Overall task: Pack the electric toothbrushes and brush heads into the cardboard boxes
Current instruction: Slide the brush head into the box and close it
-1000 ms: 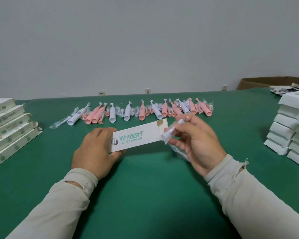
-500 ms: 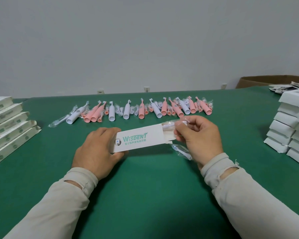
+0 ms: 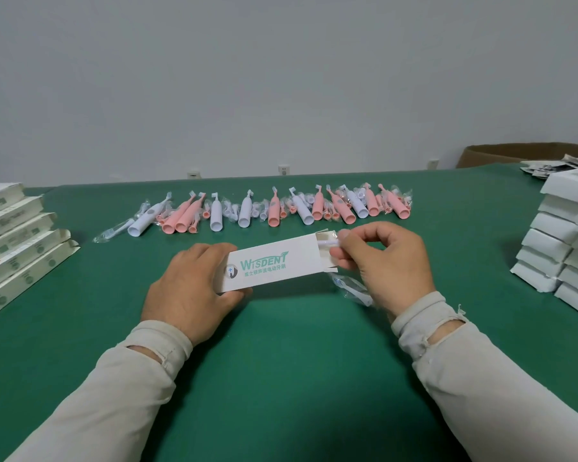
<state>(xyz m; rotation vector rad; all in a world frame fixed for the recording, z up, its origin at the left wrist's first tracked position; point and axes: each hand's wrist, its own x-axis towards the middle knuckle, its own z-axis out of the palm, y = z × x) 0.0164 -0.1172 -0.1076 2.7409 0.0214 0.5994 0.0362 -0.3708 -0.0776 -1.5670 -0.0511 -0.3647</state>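
Box gripped at its closed end by left hand; right hand pinches brush head at its open end.

a white cardboard box printed with green "wisdent" lettering lies lengthwise above the middle of the green tabletop, its right end open with flaps spread. a white brush head in clear wrap pokes partway into that open end. another wrapped brush head lies on the cloth just below the box's right end. toward the far edge, a row of pink and white electric toothbrushes lies mixed with small wrapped brush heads. a stack of printed boxes sits at the left edge, and a stack of plain white boxes at the right edge.
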